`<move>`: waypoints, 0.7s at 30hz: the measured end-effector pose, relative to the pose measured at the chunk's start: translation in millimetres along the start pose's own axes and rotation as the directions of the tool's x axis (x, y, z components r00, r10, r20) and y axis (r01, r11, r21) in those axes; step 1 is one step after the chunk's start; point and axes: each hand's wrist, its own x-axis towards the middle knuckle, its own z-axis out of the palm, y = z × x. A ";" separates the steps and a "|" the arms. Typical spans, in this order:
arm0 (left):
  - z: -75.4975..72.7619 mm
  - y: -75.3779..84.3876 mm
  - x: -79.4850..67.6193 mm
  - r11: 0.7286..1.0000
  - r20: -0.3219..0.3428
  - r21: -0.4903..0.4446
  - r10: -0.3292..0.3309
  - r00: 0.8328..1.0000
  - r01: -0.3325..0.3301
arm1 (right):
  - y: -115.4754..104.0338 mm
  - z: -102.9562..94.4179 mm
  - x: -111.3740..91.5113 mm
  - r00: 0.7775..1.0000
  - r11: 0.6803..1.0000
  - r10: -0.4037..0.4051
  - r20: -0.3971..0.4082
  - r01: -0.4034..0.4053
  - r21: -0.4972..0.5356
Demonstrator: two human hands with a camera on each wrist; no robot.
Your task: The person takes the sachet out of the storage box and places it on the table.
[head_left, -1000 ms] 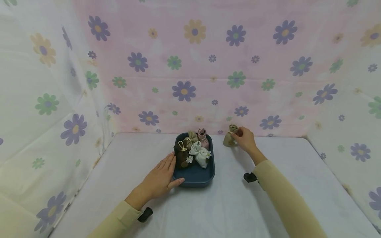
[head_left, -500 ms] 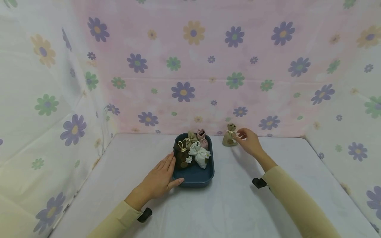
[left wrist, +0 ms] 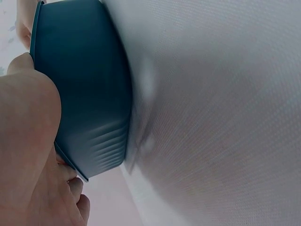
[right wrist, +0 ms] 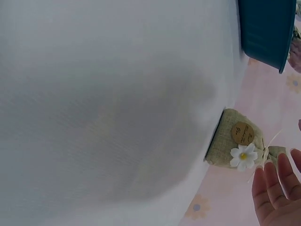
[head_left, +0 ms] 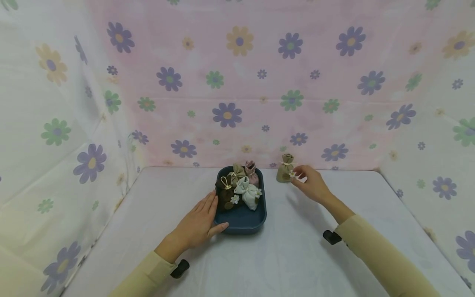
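Note:
A small olive-beige drawstring pouch (head_left: 283, 175) stands upright on the table near the back wall. In the right wrist view it carries a round brown tag (right wrist: 242, 133) and a white fabric flower (right wrist: 243, 157). My right hand (head_left: 313, 185) is just to its right, fingers loosely bent and fingertips right by the flower, gripping nothing. My left hand (head_left: 197, 224) rests with straight fingers along the left rim of a dark blue tray (head_left: 243, 230), its thumb over the near left corner. Inside the tray sit a dark brown pouch (head_left: 224, 200), a white pouch (head_left: 250, 197), an olive pouch (head_left: 237, 171) and a pink pouch (head_left: 253, 176).
A white cloth covers the table (head_left: 297, 255). Flower-printed fabric walls (head_left: 226, 74) enclose its back and both sides. The front part of the tray shows bare floor. Black wrist mounts (head_left: 180, 269) hang under both sleeves.
My right hand gripped the leaning pouch by its neck a second ago. It has let go and drawn off to the right; the pouch now stands upright. The left hand has not moved.

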 end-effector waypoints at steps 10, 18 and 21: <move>1.2 -0.1 -1.2 1.000 0.001 -0.015 -0.003 1.000 0.003 | -6.8 7.0 -11.5 0.998 1.000 -0.027 0.055 0.028 -0.006; 2.2 -0.6 -0.5 1.000 -0.007 -0.014 0.000 1.000 -0.001 | -21.6 13.5 -16.1 0.995 0.997 -0.073 0.066 0.072 0.018; 1.4 -0.5 0.1 1.000 -0.009 -0.010 0.002 1.000 -0.002 | -27.0 16.4 -17.0 0.992 0.995 -0.100 0.074 0.098 0.030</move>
